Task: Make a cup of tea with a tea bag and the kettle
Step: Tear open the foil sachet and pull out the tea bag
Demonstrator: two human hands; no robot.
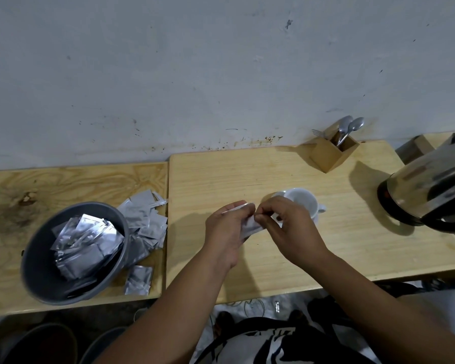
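Observation:
My left hand [227, 229] and my right hand [286, 227] meet over the middle of the wooden table [221, 174], both pinching one silver tea bag sachet [250, 227] at its top edge. Just behind my right hand stands a white cup [304, 199] on a white saucer [278, 194], partly hidden by my fingers. The steel kettle [431, 182] with a black base stands at the table's right edge, cut off by the frame.
A grey bowl [37, 258] of silver sachets sits on the left table, with more sachets [145, 219] spread beside it. A wooden holder [332, 153] with spoons and a fork stands by the wall. A gap separates the two tables.

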